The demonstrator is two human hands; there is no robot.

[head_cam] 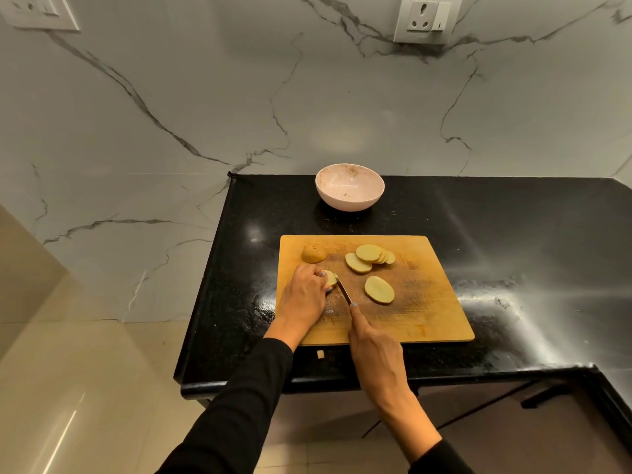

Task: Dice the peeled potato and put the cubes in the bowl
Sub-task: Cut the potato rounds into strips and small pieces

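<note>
A wooden cutting board (427, 302) lies on the black counter. My left hand (304, 295) holds a small stack of potato slices (330, 277) near the board's left side. My right hand (374, 343) grips a knife (343, 290), its blade set against those slices and my forefinger along its back. A rounded potato end piece (313, 253) sits at the board's far left corner. Several overlapping slices (367, 256) lie at the far middle, and one oval slice (379, 289) lies alone in the centre. A pale pink bowl (349, 188) stands behind the board.
A small potato bit (320, 354) lies on the black counter (513, 241) just in front of the board. The counter's left edge drops to the floor. The marble wall behind carries two wall sockets (425, 18). A wet patch shines right of the board.
</note>
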